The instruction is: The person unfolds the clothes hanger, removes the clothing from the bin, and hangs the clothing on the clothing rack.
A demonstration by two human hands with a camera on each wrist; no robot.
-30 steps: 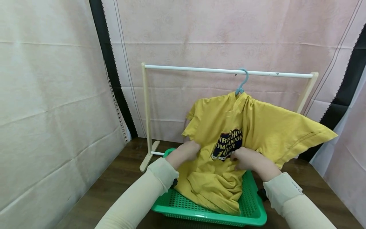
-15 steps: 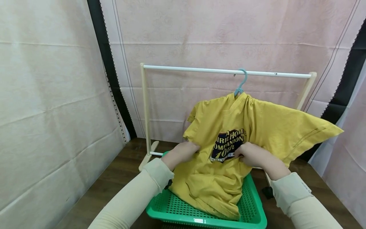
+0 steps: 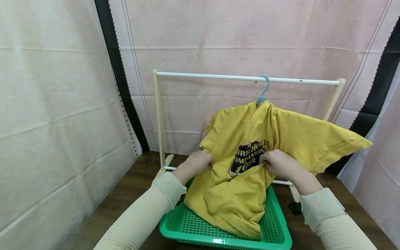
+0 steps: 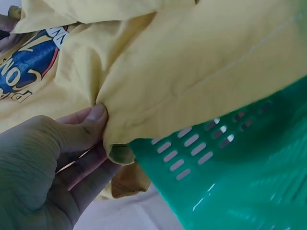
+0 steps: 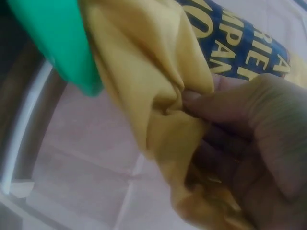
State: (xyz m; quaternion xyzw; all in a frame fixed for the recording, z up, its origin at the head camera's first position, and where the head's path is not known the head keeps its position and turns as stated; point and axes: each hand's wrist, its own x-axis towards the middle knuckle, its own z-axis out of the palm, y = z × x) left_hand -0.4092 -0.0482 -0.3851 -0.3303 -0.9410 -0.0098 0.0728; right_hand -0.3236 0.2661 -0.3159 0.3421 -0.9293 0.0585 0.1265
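Observation:
A yellow T-shirt [image 3: 237, 128] with a dark printed patch hangs from a light blue hanger [image 3: 261, 93] hooked over the white rail. Its right-hand sleeve sticks out wide, and its lower part bunches down into a green basket [image 3: 215, 240]. My left hand [image 3: 197, 163] pinches the shirt's left side between thumb and fingers, plain in the left wrist view [image 4: 62, 148]. On the other side, my right hand [image 3: 279, 162] pinches a fold of the shirt beside the print; the right wrist view shows the thumb [image 5: 216, 103] pressing into the gathered cloth.
The clothes rack [image 3: 200, 74] stands on a dark wooden table [image 3: 125, 201], its pale left foot [image 3: 168, 160] partly behind my left arm. Pale cloth walls [image 3: 218, 31] close in the back and sides.
Both hands have shifted slightly upward and apart, drawing the shirt's sides outward and raising a fold below the print. The basket has moved slightly left. The hanger has stayed on the rail.

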